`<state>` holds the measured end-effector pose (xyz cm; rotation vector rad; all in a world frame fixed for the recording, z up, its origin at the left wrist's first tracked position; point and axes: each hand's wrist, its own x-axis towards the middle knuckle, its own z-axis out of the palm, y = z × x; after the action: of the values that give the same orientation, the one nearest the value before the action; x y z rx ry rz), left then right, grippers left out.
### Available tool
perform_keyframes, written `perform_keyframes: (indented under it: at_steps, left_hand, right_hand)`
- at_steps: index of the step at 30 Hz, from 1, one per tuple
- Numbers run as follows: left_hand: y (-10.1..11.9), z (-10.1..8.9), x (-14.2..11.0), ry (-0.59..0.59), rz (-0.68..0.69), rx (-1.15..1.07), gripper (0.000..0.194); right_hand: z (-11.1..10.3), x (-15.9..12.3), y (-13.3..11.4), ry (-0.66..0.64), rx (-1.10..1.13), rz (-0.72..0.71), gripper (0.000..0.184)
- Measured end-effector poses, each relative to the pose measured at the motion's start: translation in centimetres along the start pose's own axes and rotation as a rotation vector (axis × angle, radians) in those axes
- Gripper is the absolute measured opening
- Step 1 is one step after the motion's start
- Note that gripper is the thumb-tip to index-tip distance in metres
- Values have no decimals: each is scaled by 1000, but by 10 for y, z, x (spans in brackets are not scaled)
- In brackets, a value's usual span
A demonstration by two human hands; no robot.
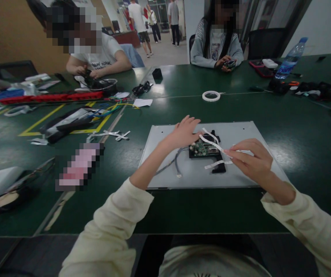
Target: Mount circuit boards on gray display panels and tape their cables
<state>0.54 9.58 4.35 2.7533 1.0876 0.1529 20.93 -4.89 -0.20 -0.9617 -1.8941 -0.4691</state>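
Observation:
In the head view, my right hand (253, 159) pinches narrow white strips (217, 145) between thumb and fingers. They fan out to the left over a green circuit board (204, 149). My left hand (184, 132) hovers above the board's left side with its fingers stretched out, and one strip's end lies close to its thumb; whether they touch I cannot tell. Under the board is a black bracket (219, 167), on a flat grey panel (165, 177). A grey cable (178, 163) with a white plug runs left from the board.
A white ring-shaped roll (211, 96) lies beyond the panel. Left of it are loose white strips (119, 134), a blurred-out phone (80, 165) and a red strip (52, 97). A water bottle (291, 59) stands back right. Two people sit across the green table (177, 111), handling small items.

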Motion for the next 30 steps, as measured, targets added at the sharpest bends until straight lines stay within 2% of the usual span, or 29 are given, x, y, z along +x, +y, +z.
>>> perform_keyframes:
  at_steps: [2,5,9,12,16,20,25,30]
  left_hand:
    - [-15,-16,2,-79,-25,16,46]
    - [-25,-31,0,-306,-94,150,44]
    - [-17,-34,-5,-654,-56,212,42]
    - [-10,-33,-7,-765,-84,165,44]
    - [-15,-32,-7,-803,-146,97,43]
    - [-30,-33,-6,-795,-174,19,39]
    - [-50,-42,-7,-615,-294,-142,43]
    - [-54,-45,-9,-608,-286,-151,35]
  right_hand:
    - [0,-1,4,-1,-15,8,28]
    - [1,-3,10,-4,-35,4,30]
    - [6,-6,16,28,-75,-36,33]
    - [10,-2,18,-17,-131,-94,32]
    - [16,15,10,-99,-193,-200,22]
    - [34,39,-7,-110,-221,-251,12]
    - [69,50,-28,-167,-215,-201,13]
    - [94,39,-42,-286,-161,-138,18]
